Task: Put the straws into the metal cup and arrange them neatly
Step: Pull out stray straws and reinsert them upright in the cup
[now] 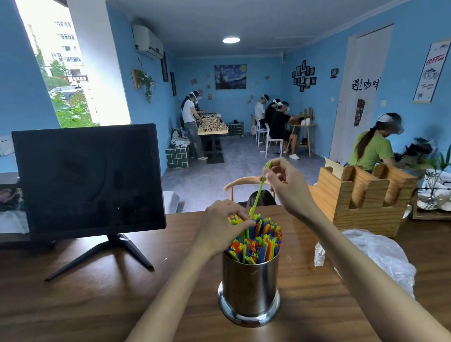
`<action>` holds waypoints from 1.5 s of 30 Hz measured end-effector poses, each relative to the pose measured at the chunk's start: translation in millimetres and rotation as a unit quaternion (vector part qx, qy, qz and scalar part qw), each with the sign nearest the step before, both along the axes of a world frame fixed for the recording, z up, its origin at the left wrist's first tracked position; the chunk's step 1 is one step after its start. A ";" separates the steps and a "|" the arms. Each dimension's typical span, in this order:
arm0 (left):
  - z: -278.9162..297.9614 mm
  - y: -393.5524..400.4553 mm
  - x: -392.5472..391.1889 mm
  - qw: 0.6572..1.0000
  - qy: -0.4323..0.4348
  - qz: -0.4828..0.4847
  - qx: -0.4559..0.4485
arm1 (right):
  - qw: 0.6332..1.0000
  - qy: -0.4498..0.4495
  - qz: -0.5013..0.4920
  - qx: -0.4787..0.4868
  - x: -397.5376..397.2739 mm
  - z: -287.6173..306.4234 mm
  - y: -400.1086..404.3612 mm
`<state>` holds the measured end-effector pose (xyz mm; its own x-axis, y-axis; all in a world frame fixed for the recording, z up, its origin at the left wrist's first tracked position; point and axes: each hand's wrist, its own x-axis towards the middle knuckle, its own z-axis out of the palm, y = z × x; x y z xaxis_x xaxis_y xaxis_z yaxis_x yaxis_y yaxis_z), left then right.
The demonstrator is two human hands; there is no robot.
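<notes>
Steel container: cylindrical polished metal cup (251,287) with a flared base, upright on the brown wooden table (95,308), directly below both hands.
Contents: bundle of red, blue, green, yellow and orange plastic straws (259,242) standing in the cup, open ends up, filling its mouth.
Left hand (226,223): fingers curled over the far-left part of the bundle, fingertips touching the straw tops; whether they pinch any one straw cannot be told.
Right hand (285,179): raised above and beyond the cup, thumb and fingers pinching the upper end of one green straw (259,192).
Green straw: tilted, lower end among the bundle just beside the left fingertips.
Right of the right forearm: crumpled clear plastic bag (380,257); beyond it, slotted wooden holder (364,197).
Left of the left hand: dark monitor (89,178) on a stand.
</notes>
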<state>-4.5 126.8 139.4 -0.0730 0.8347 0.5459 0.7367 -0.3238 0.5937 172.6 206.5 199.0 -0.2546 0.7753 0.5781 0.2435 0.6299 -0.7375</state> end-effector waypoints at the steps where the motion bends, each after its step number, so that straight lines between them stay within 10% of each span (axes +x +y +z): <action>1: -0.7 2.1 -2.5 1.000 -0.005 -0.001 -0.014 | 1.000 0.022 -0.005 0.014 0.5 4.1 -0.1; 10: 5.8 3.3 0.4 0.988 -0.144 0.002 -0.054 | 0.978 0.190 -0.004 0.088 4.5 21.0 -18.9; 16: 14.3 -4.5 -6.4 0.956 -0.290 -0.030 -0.037 | 0.955 0.294 0.036 -0.033 8.5 19.1 -22.3; 24: 52.2 -16.0 -39.4 0.838 -0.539 -0.030 0.086 | 0.980 0.069 0.141 -0.125 21.3 -20.9 -15.7; 33: 66.2 -14.3 -8.7 0.924 -0.338 -0.027 0.176 | 0.958 -0.224 0.172 -0.050 12.4 -39.1 -6.7; 40: 38.0 -7.7 -0.6 0.969 -0.234 -0.043 0.057 | 0.984 -0.100 0.090 -0.115 4.2 -42.1 9.5; 45: 11.1 -0.9 -3.5 0.995 -0.093 -0.017 -0.023 | 0.976 -0.182 0.009 -0.122 -10.5 -48.5 14.6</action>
